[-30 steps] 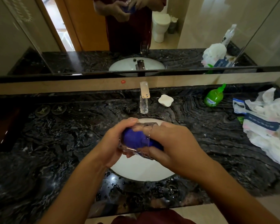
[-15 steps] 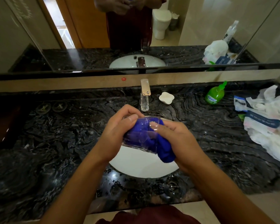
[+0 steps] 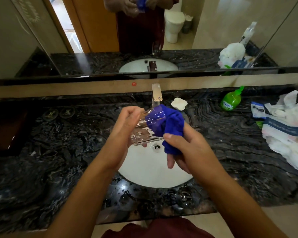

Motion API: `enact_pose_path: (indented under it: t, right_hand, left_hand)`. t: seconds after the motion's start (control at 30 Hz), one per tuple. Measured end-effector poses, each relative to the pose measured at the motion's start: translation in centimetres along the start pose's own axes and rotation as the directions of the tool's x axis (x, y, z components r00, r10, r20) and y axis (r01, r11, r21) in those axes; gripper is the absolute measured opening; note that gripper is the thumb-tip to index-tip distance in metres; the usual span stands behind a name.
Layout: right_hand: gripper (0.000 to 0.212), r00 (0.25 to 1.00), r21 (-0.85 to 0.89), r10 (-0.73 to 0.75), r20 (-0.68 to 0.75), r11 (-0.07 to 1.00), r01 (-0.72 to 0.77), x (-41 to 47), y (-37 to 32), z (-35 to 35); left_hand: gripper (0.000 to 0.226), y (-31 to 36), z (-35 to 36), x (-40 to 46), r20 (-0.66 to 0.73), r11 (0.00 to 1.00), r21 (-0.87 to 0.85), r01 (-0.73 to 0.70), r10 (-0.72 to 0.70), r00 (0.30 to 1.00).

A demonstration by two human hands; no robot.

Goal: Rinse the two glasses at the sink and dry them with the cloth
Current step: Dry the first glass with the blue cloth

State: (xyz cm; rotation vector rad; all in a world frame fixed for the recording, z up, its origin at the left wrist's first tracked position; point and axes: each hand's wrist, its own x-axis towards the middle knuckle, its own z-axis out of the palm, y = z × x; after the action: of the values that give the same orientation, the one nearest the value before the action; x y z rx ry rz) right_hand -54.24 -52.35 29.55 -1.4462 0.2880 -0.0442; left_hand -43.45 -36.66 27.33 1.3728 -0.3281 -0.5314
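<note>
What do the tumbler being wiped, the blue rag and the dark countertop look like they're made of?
Tumbler: clear ribbed glass, perhaps hard plastic; the hand shows through it. Rag: soft matte cloth, likely microfibre; it bunches and folds. Countertop: polished dark stone, marble-like; wavy pale veins and glossy reflections.

The green bottle [image 3: 231, 99] bears a label with blurred characters, and the white packets [image 3: 282, 127] carry blue bands; neither print is legible.
</note>
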Motion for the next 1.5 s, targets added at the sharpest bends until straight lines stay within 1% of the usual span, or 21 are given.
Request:
enact_pose_path:
  t: [0.13,0.23,0.33,0.4,0.5,0.57,0.63,0.77,0.87,0.93,0.97,1.0,1.03,1.07,1.1,1.13,1.23,1.3,1.33,1.4,1.5]
  right_hand:
    - [0.021,0.990,0.050,0.103,0.101,0.993,-0.108,0.5,1.0,-0.1]
    - [0.035,0.951,0.034,0.170,0.259,0.982,-0.185,0.4,1.5,-0.6]
    - [0.038,0.919,-0.099,0.140,0.370,0.989,-0.111,0.1,1.4,-0.8]
    - [0.036,0.923,-0.187,0.123,0.364,0.981,-0.057,0.1,1.3,-1.0]
    - [0.038,0.947,-0.183,0.072,0.313,0.983,-0.014,0.3,1.6,-1.4]
    - [0.042,0.961,-0.039,0.014,0.276,0.999,-0.003,0.5,2.1,-1.4]
    - [0.037,0.976,0.184,-0.005,0.219,0.982,-0.036,0.6,2.4,-1.2]
    - [0.040,0.983,0.466,0.026,0.181,0.878,-0.108,0.2,3.3,-1.3]
    - [0.039,0.996,0.635,0.011,0.089,0.770,-0.065,-0.2,3.3,-2.2]
    - [0.025,0.997,0.508,-0.057,-0.041,0.858,0.070,-0.2,2.9,-2.8]
    - [0.024,0.987,0.352,-0.126,-0.096,0.924,0.152,-0.1,2.6,-2.9]
    - [0.031,0.968,0.131,-0.228,-0.104,0.962,0.241,-0.1,2.5,-2.9]
    - [0.040,0.937,-0.130,-0.344,-0.057,0.934,0.334,-0.1,2.3,-2.7]
    - [0.047,0.898,-0.367,-0.438,0.031,0.831,0.418,-0.2,2.3,-2.5]
    - [0.053,0.861,-0.522,-0.492,0.131,0.704,0.482,-0.3,2.3,-2.4]
    - [0.058,0.840,-0.599,-0.499,0.214,0.612,0.516,-0.3,2.4,-2.6]
    - [0.069,0.860,-0.716,-0.355,0.366,0.483,0.504,-0.3,2.0,-3.0]
    - [0.066,0.871,-0.783,-0.261,0.416,0.384,0.489,-0.2,1.7,-2.9]
    - [0.063,0.877,-0.791,-0.212,0.432,0.378,0.481,0.0,1.6,-2.7]
    - [0.056,0.894,-0.755,-0.132,0.428,0.492,0.434,0.2,1.3,-2.4]
    - [0.051,0.936,-0.524,0.032,0.351,0.835,0.167,0.8,0.7,-2.7]
  left_hand:
    - [0.045,0.1,0.7,-0.1,-0.084,0.990,0.143,-0.020,0.032,0.996]
    - [0.040,0.2,0.7,0.3,-0.021,0.985,0.169,-0.026,0.030,0.999]
    - [0.034,0.7,0.2,0.5,0.082,0.972,0.234,-0.007,-0.012,0.997]
    - [0.029,0.8,0.0,0.6,0.145,0.959,0.282,0.004,-0.046,0.988]
    - [0.025,1.1,-0.1,0.8,0.200,0.959,0.284,-0.012,-0.047,0.979]
    - [0.024,1.3,-0.2,1.0,0.209,0.964,0.263,-0.050,-0.006,0.978]
    - [0.023,1.5,-0.6,1.1,0.207,0.960,0.266,-0.088,0.032,0.978]
    - [0.025,1.4,-0.9,0.9,0.203,0.955,0.262,-0.141,0.088,0.975]
    - [0.027,0.8,-1.3,0.9,0.151,0.989,0.111,-0.096,0.078,0.985]
    - [0.029,0.3,-1.1,0.7,0.131,0.999,-0.022,-0.026,0.029,0.991]
    - [0.030,0.1,-0.8,0.6,0.125,0.996,-0.088,0.030,-0.019,0.992]
    - [0.032,-0.2,-0.4,0.5,0.119,0.985,-0.142,0.103,-0.086,0.989]
    - [0.035,-0.4,0.0,0.4,0.123,0.966,-0.182,0.185,-0.165,0.979]
    - [0.039,-0.5,0.3,0.3,0.141,0.939,-0.215,0.267,-0.240,0.960]
    - [0.043,-0.5,0.4,0.2,0.175,0.908,-0.254,0.334,-0.297,0.939]
    - [0.047,-0.5,0.4,0.3,0.213,0.873,-0.296,0.388,-0.335,0.918]
    - [0.056,-0.4,-0.4,0.4,0.260,0.822,-0.329,0.466,-0.395,0.881]
    - [0.050,-0.2,-0.2,0.4,0.235,0.856,-0.246,0.455,-0.403,0.885]
    - [0.044,-0.2,0.1,0.4,0.198,0.882,-0.168,0.440,-0.407,0.892]
    - [0.035,-0.2,1.0,0.4,0.100,0.916,-0.032,0.400,-0.396,0.913]
    - [0.034,-0.6,1.5,0.5,0.065,0.978,0.056,0.199,-0.203,0.977]
